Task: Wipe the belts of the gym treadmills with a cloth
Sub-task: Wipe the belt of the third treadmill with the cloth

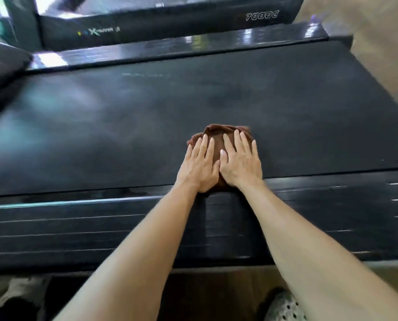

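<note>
A bunched brown cloth [217, 135] lies on the dark treadmill belt [123, 126], close to the belt's near edge. My left hand [199, 164] presses flat on the cloth's left side with its fingers straight. Beside it, touching it, my right hand [240, 161] presses flat on the right side, fingers spread. Most of the cloth is hidden under both palms; only its far edge and a strip between the hands show.
A ribbed black side rail [100, 228] runs along the near edge of the belt, and a glossy rail [170, 48] along the far edge. Another black machine marked 7000C [261, 16] stands behind. Wooden floor [378, 42] shows at the right. A patterned shoe [283, 306] is below.
</note>
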Motion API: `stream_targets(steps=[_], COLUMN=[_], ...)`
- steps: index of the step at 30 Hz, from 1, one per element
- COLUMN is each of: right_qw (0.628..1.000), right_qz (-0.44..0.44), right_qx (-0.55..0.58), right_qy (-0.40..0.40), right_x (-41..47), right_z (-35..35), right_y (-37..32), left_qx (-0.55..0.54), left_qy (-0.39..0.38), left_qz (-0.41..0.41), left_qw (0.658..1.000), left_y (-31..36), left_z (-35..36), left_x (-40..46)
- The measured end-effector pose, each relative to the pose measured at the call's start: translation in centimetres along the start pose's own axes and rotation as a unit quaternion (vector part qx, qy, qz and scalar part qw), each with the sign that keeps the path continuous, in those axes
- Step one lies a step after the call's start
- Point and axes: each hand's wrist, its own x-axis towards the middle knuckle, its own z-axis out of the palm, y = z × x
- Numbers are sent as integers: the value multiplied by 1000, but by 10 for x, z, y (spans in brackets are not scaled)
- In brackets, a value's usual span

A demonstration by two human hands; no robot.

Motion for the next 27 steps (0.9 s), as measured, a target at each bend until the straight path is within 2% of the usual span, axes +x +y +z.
stream_targets(steps=[5, 27], right_qw=[1000, 1000], right_qz=[7, 11], right_qx=[1, -3], right_qy=[4, 24], right_x=[-9, -5], right_z=[-1, 5], right_y=[-1, 3], left_qx=[18, 58], left_qy=[-23, -15], left_qz=[2, 10], left_qw=[1000, 998], left_y=[-3, -4], left_z=[-1, 8], left_x=[-11, -4])
